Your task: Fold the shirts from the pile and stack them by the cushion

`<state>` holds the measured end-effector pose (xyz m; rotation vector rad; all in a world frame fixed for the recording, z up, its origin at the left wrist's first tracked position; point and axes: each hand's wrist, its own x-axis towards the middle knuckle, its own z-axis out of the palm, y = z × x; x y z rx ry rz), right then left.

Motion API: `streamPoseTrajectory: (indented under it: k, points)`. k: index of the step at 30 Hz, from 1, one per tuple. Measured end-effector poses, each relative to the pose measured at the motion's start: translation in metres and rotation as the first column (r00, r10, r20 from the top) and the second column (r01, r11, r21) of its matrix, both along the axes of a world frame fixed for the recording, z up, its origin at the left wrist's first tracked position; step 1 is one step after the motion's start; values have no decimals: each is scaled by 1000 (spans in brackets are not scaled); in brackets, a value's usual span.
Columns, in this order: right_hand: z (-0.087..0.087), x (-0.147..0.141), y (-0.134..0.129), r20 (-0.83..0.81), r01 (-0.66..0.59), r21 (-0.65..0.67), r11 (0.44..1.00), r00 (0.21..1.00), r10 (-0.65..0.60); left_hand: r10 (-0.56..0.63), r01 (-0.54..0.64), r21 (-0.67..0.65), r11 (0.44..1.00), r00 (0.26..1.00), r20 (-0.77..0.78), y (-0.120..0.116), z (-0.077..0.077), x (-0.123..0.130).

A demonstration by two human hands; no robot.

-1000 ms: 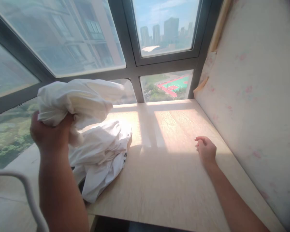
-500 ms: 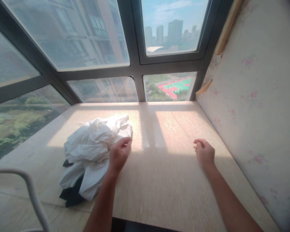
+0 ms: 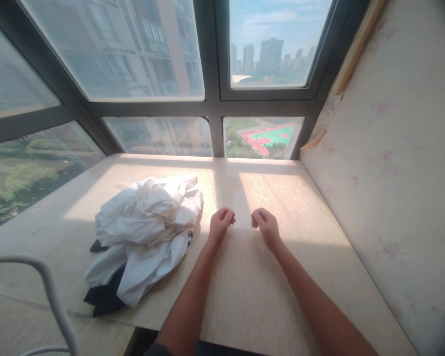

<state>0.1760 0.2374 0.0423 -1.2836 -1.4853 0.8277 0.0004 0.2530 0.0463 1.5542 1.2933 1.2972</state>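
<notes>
A crumpled white garment (image 3: pixel 148 217) with black parts lies heaped on the left of the pale wooden surface (image 3: pixel 244 296). Small dark print shows on its right side. My left hand (image 3: pixel 221 225) is just right of the heap, apart from it, with fingers curled closed and nothing visible in them. Facing it across a short gap is my right hand (image 3: pixel 267 226), its fingers likewise curled in and no object showing. Both hands are over the middle of the surface, near the edge of the sunlit patch.
A white curved tube (image 3: pixel 50 291) rises at the lower left. Dark-framed windows (image 3: pixel 215 109) stand along the back and left. On the right is a flower-patterned wall (image 3: pixel 389 163), with a peeling edge by the window. Something dark shows at the near edge.
My left hand has moved right, away from the garment, uncovering its print. My right hand has swung left, bringing the two hands close together. The view has shifted slightly.
</notes>
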Motion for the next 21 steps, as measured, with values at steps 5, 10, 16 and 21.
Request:
streamPoseTrajectory:
  k: [5, 10, 16, 21]
  points:
    - [-41, -15, 8, 116, 5, -13, 1000, 993, -3, -8, 4, -67, 998, 999, -52, -2, -44, -6]
    - [-47, -6, 8, 102, 67, -18, 998, 993, -65, 7, -8, -97, 995, 1000, -4, 2, -50, -13]
    - [-50, -8, 9, 99, 40, -15, 999, 994, -38, 22, -18, -109, 994, 999, 33, 3, -53, -14]
    - [-51, -7, 10, 67, 67, -28, 997, 996, -65, 13, -7, -123, 992, 999, 52, 3, -53, -15]
